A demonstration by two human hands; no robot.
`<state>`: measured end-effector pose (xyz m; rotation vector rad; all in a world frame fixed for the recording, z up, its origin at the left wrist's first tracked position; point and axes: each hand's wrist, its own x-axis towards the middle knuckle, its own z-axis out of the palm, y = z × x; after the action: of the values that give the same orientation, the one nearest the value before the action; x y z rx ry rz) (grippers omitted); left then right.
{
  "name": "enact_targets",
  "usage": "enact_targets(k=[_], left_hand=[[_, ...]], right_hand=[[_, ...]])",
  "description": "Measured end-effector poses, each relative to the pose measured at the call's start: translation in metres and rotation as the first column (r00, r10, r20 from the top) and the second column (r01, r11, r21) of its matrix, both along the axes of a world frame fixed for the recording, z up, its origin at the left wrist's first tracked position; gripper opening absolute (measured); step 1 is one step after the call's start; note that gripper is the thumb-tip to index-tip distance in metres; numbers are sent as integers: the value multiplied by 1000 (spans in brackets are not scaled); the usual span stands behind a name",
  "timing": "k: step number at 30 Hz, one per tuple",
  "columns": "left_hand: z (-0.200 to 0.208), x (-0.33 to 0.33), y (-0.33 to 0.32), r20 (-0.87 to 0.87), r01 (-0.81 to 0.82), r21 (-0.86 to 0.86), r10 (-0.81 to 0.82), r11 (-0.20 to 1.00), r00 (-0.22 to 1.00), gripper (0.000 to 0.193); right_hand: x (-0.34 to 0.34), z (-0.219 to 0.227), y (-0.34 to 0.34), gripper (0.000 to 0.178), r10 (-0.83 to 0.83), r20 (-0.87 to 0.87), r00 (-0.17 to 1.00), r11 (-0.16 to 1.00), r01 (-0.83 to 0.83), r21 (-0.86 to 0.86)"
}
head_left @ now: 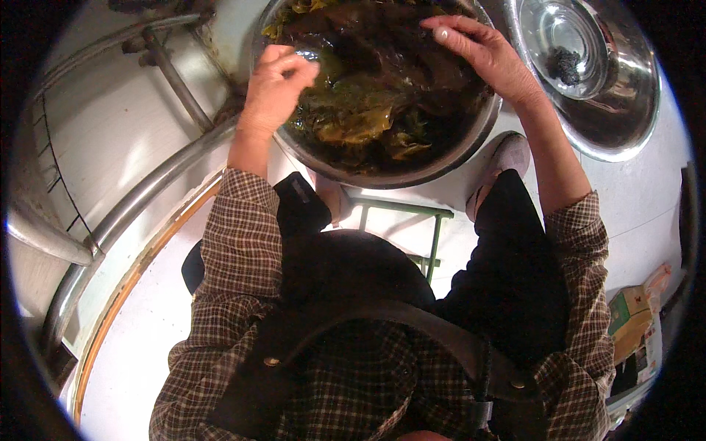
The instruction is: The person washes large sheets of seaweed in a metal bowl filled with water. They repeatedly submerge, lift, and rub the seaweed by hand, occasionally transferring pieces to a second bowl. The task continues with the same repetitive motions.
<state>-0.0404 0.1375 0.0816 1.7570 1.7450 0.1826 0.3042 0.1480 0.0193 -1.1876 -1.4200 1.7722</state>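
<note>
A wide metal basin (pixel 368 177) stands on the floor before me, holding dark brown and yellow-green leafy seaweed (pixel 360 125) in water. Over the basin's left side is my left hand (pixel 276 90), its fingers curled in toward the thumb; whatever they hold, if anything, cannot be made out. My right hand (pixel 489 57) reaches in over the far right rim. Its forefinger and thumb stretch out, slightly apart, close above the dark leaves, and no object shows between them.
To the right is a second metal basin (pixel 625 121), with a clear bowl (pixel 544 37) holding a small dark clump. A bent metal tube frame (pixel 169 173) runs along the left. Green stool legs (pixel 435 246) show between my legs. A cardboard box (pixel 630 320) lies at lower right.
</note>
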Motion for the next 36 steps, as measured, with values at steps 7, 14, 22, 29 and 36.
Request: enact_targets(k=[7, 14, 22, 29, 36], left_hand=[[-3, 20, -14, -119, 262, 136, -246, 956, 962, 40], [-32, 70, -53, -320, 358, 197, -285, 913, 903, 53], [-32, 29, -17, 66, 125, 420, -168, 899, 984, 16], [6, 16, -6, 562, -266, -24, 233, 964, 793, 15], [-7, 43, 0, 604, -430, -210, 462, 878, 649, 22]], right_hand=[[-10, 11, -13, 47, 235, 342, 910, 919, -323, 227], [-20, 37, -10, 34, -19, -203, 979, 978, -24, -209], [-8, 47, -7, 41, 49, -13, 999, 997, -48, 57], [-8, 50, -6, 36, -71, 398, 915, 887, -125, 445], [-5, 50, 12, 33, -10, -56, 998, 987, 1, -160]])
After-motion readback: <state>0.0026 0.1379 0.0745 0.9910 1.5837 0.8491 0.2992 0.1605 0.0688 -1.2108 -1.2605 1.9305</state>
